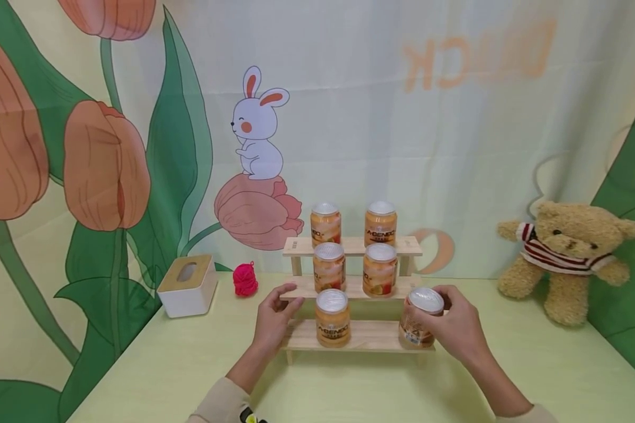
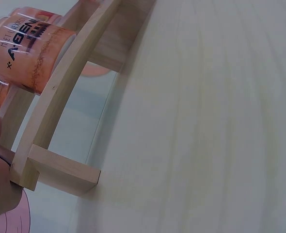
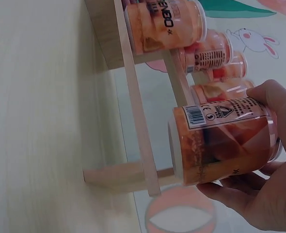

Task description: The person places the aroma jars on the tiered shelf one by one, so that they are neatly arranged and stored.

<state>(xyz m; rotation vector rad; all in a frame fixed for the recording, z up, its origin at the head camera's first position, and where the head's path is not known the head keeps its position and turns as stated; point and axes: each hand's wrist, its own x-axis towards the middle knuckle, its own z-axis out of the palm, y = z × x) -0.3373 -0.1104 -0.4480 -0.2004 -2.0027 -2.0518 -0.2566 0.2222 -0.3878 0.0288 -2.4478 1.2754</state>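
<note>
A three-step wooden rack [image 1: 381,341] carries several orange-labelled cans with silver lids. My right hand [image 1: 457,323] grips one such can [image 3: 225,141] by its upper part, thumb on one side and fingers on the other. That can leans slightly at the right end of the lowest step; whether its base touches the wood I cannot tell. On the same step, towards the left, stands another can [image 1: 333,320]. My left hand [image 1: 272,317] holds the rack near the left end of its middle step; its thumb shows at the edge of the left wrist view.
Two cans stand on the middle step and two on the top step. Left of the rack are a pink yarn ball [image 1: 245,279] and a white tissue box [image 1: 190,294] with a wooden lid. A teddy bear [image 1: 571,258] sits at right, before a printed curtain [image 1: 349,117].
</note>
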